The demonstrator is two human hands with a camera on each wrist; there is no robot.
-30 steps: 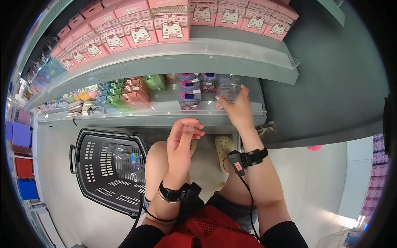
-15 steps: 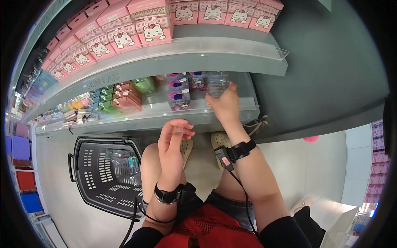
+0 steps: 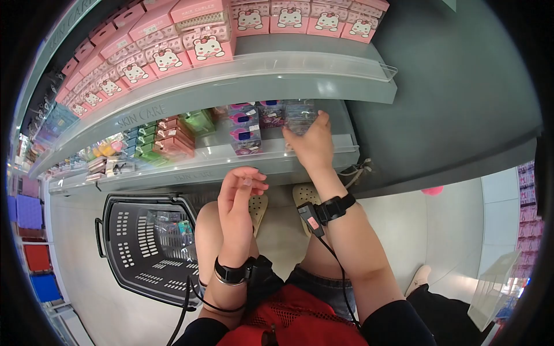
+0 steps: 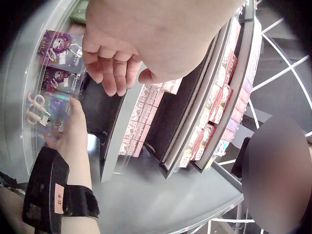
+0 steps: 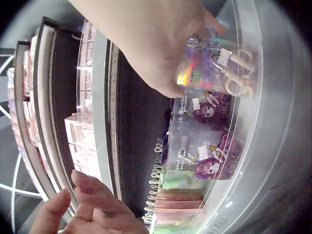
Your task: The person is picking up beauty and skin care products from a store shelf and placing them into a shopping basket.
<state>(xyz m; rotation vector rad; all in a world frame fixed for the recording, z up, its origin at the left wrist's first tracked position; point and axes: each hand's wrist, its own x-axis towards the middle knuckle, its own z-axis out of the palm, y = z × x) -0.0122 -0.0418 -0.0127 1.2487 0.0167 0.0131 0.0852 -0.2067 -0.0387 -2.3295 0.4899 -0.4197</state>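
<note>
My right hand (image 3: pixel 314 141) reaches onto the lower shelf and grips a stack of clear packs (image 3: pixel 300 115), thumb on one side and fingers on the other. In the right wrist view, small scissors (image 5: pixel 239 73) with cream handles show in the front pack, beside a white price label. Left of that stack stand purple packs (image 3: pixel 244 130) with a cartoon girl printed on them. My left hand (image 3: pixel 235 199) hangs in front of the shelf, fingers loosely curled and holding nothing.
A black basket (image 3: pixel 124 254) with clear packs in it stands on the floor at left. Pink boxes (image 3: pixel 208 46) line the upper shelf, whose edge overhangs the lower one. A clear lip (image 3: pixel 277 150) fronts the lower shelf. Another person's foot (image 3: pixel 420 278) shows at lower right.
The head view has shifted, so shelf and hands appear further left. My right hand stays at the clear packs. Another person's foot and dark clothing have come into view at lower right.
</note>
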